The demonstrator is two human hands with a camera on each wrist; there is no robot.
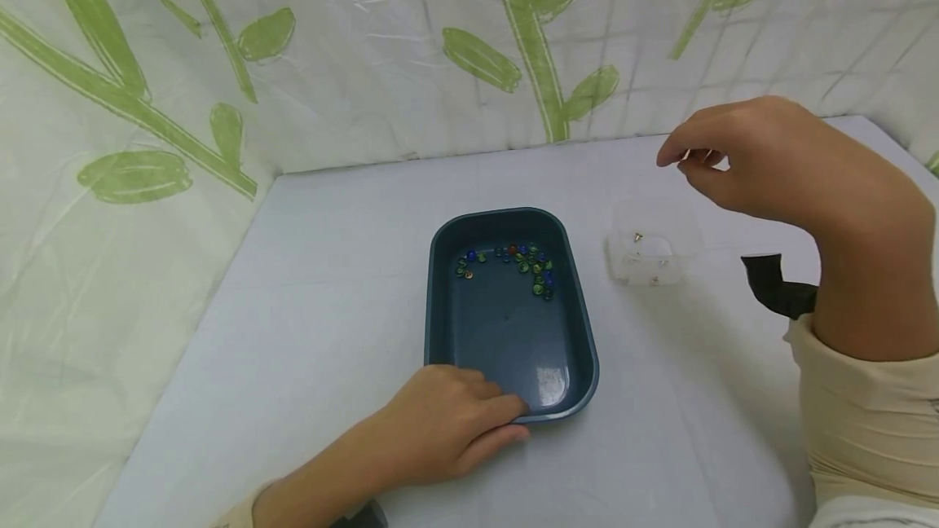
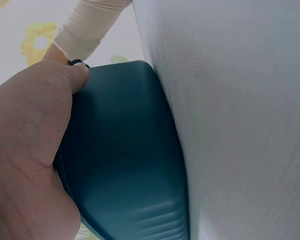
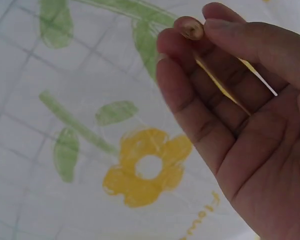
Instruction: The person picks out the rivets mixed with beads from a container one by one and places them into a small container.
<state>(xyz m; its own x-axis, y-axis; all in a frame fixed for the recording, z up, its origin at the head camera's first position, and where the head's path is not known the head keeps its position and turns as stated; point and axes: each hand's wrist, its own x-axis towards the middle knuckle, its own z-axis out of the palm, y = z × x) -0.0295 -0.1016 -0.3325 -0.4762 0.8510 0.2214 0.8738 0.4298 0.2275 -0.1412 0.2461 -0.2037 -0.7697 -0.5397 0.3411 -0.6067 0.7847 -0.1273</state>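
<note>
My left hand (image 1: 458, 426) grips the near rim of a dark blue-green plastic tray (image 1: 587, 349), fingers over the edge and thumb outside. The left wrist view shows the tray's outer wall (image 2: 125, 145) beside the palm. Glass marbles (image 1: 524, 259), mostly green and blue, lie along the tray's far side and right side. My right hand (image 1: 763, 157) is raised above the table, beyond a clear plastic box (image 1: 623, 267). Between thumb and forefinger it pinches a small shiny gold-brown piece (image 3: 192, 29), whose exact kind is unclear. The other fingers are loosely bent.
Several tiny gold-coloured pieces (image 1: 637, 237) lie in the clear box, right of the tray. A white cloth (image 1: 330, 300) covers the table. Behind it hangs a pale curtain (image 1: 367, 88) with green stems and yellow flowers. A black strap (image 1: 778, 288) sticks out by the right wrist.
</note>
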